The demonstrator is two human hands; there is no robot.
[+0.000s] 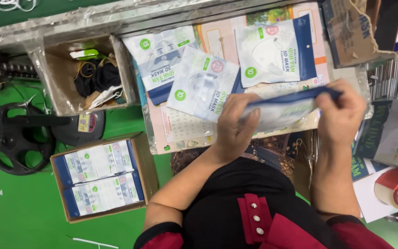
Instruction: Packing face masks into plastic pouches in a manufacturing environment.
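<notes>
The surface (180,138) fills the upper middle of the frame, with three flat mask packets (199,64) lying loose on it. At lower left, a cardboard box (139,161) on the green floor (19,212) holds stacked packets. At centre right I hold one blue-edged mask packet (284,108) edge-on: my left hand (236,124) is closed around its left end, my right hand (342,113) pinches its right end.

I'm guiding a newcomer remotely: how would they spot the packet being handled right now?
Start at the pink-topped work surface strewn with flat mask packets. Just above its near edge, the left hand and right hand hold one white, blue-edged packet. Unlike its neighbours, it is lifted and seen edge-on.
</notes>
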